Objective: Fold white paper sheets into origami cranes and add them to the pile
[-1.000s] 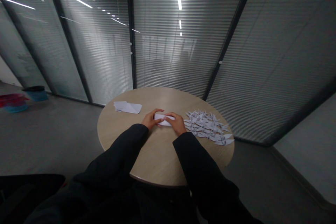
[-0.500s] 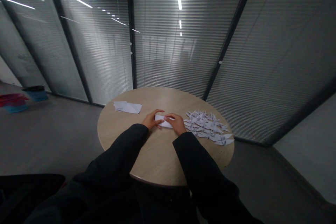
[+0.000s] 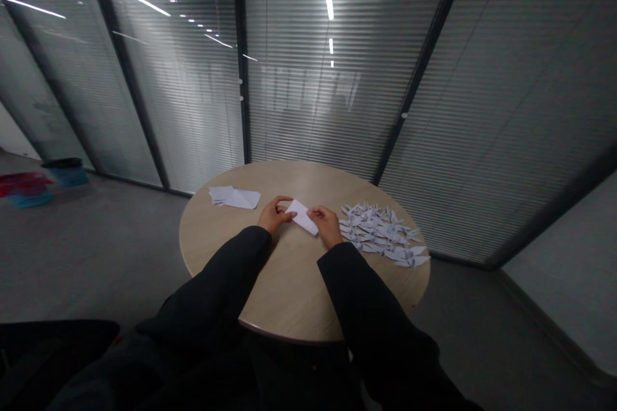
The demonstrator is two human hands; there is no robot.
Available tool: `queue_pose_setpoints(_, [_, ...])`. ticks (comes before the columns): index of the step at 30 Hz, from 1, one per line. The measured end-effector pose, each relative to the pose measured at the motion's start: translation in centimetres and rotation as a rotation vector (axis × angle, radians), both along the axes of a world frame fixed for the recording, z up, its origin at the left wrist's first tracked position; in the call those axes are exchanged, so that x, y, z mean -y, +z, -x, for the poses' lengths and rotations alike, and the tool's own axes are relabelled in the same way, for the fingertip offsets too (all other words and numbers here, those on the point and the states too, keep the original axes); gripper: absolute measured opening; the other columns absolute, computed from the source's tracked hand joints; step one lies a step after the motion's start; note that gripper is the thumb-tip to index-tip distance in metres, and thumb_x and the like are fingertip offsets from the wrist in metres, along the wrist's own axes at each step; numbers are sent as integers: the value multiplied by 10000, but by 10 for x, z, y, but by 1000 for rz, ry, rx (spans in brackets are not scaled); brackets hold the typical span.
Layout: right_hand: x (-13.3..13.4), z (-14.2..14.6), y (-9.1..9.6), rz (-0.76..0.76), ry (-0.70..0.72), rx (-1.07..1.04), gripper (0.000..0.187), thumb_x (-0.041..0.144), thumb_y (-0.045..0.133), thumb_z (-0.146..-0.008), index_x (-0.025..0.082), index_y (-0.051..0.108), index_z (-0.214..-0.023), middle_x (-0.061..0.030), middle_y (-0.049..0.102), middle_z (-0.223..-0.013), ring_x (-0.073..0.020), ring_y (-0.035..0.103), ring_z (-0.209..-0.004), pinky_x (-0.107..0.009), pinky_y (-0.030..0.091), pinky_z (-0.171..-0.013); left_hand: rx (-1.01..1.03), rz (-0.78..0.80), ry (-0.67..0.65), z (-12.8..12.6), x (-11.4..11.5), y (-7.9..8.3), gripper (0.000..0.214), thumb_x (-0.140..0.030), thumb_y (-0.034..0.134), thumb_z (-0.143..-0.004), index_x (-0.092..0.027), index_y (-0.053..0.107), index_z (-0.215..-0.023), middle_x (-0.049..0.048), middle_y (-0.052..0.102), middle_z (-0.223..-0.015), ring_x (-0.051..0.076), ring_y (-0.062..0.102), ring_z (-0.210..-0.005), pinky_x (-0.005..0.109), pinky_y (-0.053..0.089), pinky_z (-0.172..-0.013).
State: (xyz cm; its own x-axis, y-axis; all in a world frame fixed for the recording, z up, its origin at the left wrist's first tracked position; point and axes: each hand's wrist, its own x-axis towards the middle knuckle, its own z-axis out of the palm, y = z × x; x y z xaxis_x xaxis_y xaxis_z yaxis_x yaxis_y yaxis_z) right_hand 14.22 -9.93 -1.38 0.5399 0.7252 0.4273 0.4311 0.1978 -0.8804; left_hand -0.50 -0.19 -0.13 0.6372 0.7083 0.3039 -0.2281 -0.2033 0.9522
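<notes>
A white folded sheet of paper is held just above the middle of the round wooden table. My left hand pinches its upper left corner. My right hand grips its right edge with the fingers closed. Both arms are in dark sleeves. The paper is tilted, its left end higher than its right.
A small stack of flat white sheets lies at the table's far left. Several folded paper cranes are spread over the right side. Glass walls with blinds stand behind the table. Coloured bins sit on the floor far left.
The paper lay pressed flat on the table under both hands; now it is lifted and unfolded into a longer tilted strip, held by its ends.
</notes>
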Motion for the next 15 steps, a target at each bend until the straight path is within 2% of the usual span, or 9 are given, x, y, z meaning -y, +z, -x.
queue_pose_setpoints(4, [-3,-1,-3,-22,29,-58,245,410,629,-671,176,641,-741,-29,660,-683,-173,597,-648,-271,457,-589,55,82,66,0,-1,2,556,-294,798,-532,-127,549,-1000,-17,614,-580,121,588,-548,279,498,-617])
queue_pose_setpoints(9, [-5,0,-8,41,65,-55,229,387,639,-666,168,644,-732,-29,661,-689,-165,596,-652,-270,451,-607,131,192,162,1,-2,4,469,-270,799,-526,-136,577,-917,5,633,-607,138,606,-589,306,499,-646])
queue_pose_setpoints(15, [-3,9,-6,113,277,-23,205,360,640,-660,160,639,-701,-13,648,-674,-149,583,-644,-277,442,-657,175,188,235,-1,-7,0,304,-278,761,-571,-130,625,-799,16,625,-627,136,586,-607,300,478,-645])
